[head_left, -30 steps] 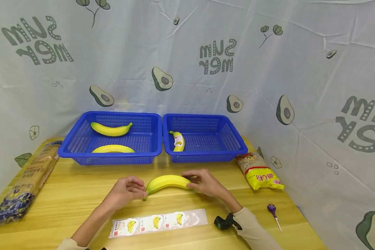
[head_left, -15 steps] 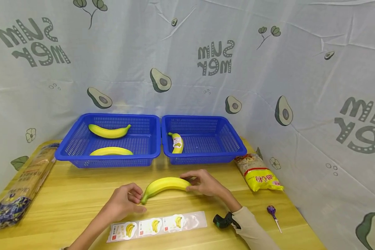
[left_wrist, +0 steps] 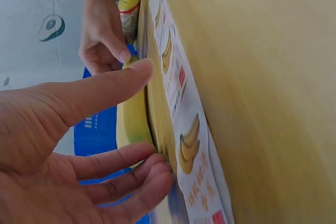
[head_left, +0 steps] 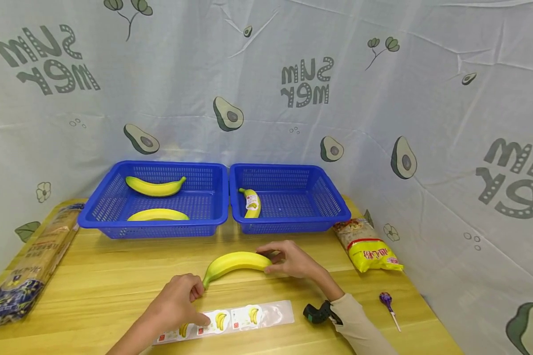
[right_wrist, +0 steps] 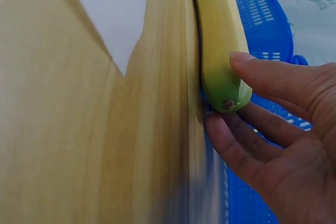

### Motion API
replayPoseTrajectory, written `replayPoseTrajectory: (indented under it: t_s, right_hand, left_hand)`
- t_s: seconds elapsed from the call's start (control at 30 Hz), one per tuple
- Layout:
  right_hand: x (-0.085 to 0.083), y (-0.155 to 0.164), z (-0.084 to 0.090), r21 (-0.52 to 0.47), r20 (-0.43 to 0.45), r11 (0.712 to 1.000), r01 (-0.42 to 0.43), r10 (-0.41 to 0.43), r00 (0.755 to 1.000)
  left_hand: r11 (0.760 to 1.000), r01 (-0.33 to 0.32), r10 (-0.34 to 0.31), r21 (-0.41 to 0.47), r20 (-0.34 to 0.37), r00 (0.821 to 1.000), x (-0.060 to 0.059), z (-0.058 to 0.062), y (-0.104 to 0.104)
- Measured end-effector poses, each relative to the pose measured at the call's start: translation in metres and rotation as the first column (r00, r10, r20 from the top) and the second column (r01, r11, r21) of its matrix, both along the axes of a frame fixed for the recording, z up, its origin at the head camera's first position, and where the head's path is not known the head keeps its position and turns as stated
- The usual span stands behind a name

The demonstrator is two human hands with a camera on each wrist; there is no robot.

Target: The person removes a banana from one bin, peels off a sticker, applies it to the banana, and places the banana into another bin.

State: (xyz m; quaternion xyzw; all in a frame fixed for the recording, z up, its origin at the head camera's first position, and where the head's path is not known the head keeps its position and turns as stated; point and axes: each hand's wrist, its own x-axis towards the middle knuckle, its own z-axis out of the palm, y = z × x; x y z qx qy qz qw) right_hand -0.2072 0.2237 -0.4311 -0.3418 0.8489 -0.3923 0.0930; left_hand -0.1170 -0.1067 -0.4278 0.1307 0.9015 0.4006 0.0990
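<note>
A yellow banana [head_left: 235, 261] with greenish ends lies across the middle of the wooden table, its stem pointing left. My right hand [head_left: 289, 260] holds its right end, thumb on the near side and fingers behind, as the right wrist view shows on the banana's blunt tip [right_wrist: 228, 95]. My left hand [head_left: 175, 301] is beside the stem with fingers loosely bent and thumb apart. In the head view its thumb overlaps a clear strip [head_left: 277, 312] of banana stickers, partly hiding the left ones. One sticker [left_wrist: 197, 166] shows large in the left wrist view.
Behind are two blue baskets: the left basket [head_left: 153, 231] holds two bananas, the right basket [head_left: 293, 227] one banana [head_left: 251, 203] with a sticker. A long noodle packet [head_left: 33, 266] lies left; a yellow bag [head_left: 373, 251] and a lollipop [head_left: 388, 305] lie right.
My left hand has left the banana's stem and come nearer me, over the sticker strip. The stem has shifted slightly left and toward me. My right hand stays on the other end.
</note>
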Motion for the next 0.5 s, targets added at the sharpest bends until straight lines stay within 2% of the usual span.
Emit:
replayPoseTrajectory:
  t_s: [0.1,0.23,0.5]
  right_hand:
    - [0.000,0.001,0.001,0.000,0.004,1.000,-0.001,0.001,1.000]
    - [0.000,0.002,0.001,0.004,0.011,1.000,0.001,-0.001,1.000]
    - [-0.001,0.004,0.001,0.001,0.017,1.000,-0.010,0.010,1.000]
  left_hand:
    - [0.997,-0.004,0.002,-0.078,-0.027,1.000,0.005,0.000,0.005]
    - [0.986,0.021,-0.034,-0.167,-0.073,0.997,0.010,-0.003,0.008]
    - [0.977,0.074,-0.110,-0.201,-0.172,0.979,0.014,-0.010,0.003]
